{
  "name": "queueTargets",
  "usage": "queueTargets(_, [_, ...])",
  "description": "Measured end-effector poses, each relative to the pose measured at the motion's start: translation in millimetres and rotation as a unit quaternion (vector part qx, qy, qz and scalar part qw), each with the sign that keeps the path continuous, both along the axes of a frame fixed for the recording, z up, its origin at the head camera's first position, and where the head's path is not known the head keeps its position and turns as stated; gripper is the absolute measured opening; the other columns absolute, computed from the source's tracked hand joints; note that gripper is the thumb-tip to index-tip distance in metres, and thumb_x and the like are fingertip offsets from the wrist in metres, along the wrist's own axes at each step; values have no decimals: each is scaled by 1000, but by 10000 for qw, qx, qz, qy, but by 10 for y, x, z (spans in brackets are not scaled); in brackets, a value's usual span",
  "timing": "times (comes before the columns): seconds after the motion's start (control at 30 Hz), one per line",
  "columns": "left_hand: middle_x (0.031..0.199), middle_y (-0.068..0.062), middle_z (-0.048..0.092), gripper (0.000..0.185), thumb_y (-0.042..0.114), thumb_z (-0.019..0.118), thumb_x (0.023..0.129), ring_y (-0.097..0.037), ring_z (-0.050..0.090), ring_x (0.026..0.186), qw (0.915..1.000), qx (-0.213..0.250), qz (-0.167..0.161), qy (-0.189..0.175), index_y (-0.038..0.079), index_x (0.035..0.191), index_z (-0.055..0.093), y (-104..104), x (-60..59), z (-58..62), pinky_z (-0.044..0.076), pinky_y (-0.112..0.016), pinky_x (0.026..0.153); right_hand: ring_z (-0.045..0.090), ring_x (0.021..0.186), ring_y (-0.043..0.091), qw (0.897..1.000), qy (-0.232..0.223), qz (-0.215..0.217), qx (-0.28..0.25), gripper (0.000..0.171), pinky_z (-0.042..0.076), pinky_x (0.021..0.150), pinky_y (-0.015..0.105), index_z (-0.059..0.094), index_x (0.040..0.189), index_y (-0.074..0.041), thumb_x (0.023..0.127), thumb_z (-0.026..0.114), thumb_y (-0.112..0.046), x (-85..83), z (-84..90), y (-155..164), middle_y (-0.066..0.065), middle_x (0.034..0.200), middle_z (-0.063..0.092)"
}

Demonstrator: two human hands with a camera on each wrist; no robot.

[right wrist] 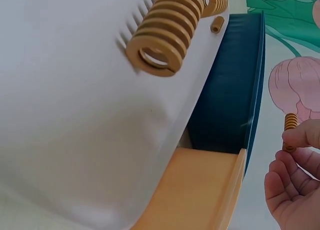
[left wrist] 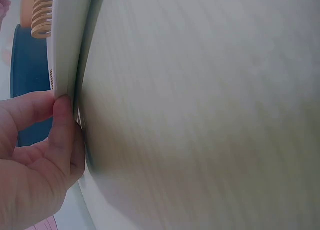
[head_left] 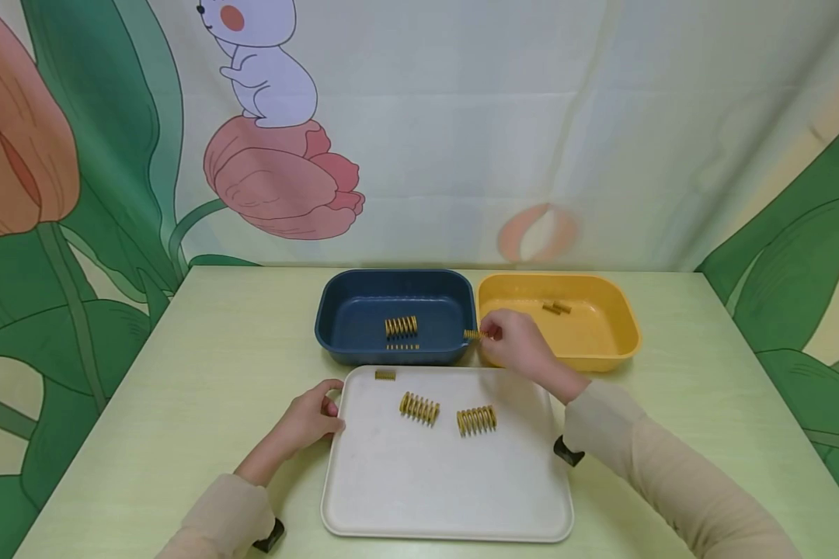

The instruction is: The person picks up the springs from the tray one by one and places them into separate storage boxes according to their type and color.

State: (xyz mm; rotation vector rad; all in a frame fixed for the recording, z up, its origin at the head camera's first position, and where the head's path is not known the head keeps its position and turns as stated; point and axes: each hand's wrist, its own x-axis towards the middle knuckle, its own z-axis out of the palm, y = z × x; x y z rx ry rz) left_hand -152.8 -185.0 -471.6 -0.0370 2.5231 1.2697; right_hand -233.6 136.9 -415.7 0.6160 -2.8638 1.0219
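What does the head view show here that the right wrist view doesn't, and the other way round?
Only the head view: the left hand gripping the white tray's left edge, a large spring inside the blue bin, two small springs in the yellow bin.

Only the right wrist view: a close end-on look into a large spring's coils.

Both: the right hand pinching a small spring, the tray and both bins.

A pale green table (head_left: pixel 182 388) is carrying three things. A white tray (head_left: pixel 447 497) is lying near the front edge, about midway between the left and right edges. Behind it, toward the back edge, a blue bin (head_left: pixel 335 310) and a yellow bin (head_left: pixel 618 318) are sitting side by side, touching each other, the blue one on the left.
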Motion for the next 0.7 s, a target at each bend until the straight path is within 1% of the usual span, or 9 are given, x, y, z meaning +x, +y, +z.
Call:
queueTargets(0.17, [81,-8,52,56,-8,66,79,-16,49,68,10000,-14,4,-14,-6,131,47,-1,1,3,45,-26,61,59,75,24,10000,-23,-65,-19,6,53,72,36,68,87,4,82,67,0,-29,1,44,15,84,67])
queueTargets(0.43, [81,-8,52,55,-9,66,79,-16,49,68,10000,-9,3,-8,-6,131,47,-5,-4,-1,44,-25,61,59,74,25,10000,4,-43,-65,5,51,71,36,67,86,4,82,66,1,-46,9,92,16,82,67])
queueTargets(0.7, [81,-7,53,54,-8,65,79,-16,49,68,10000,-55,8,-52,-5,131,47,-2,-8,-5,43,-24,60,61,78,28,9999,45,-157,-40,10,54,76,42,68,91,7,84,66,2,-94,-11,153,18,86,69])
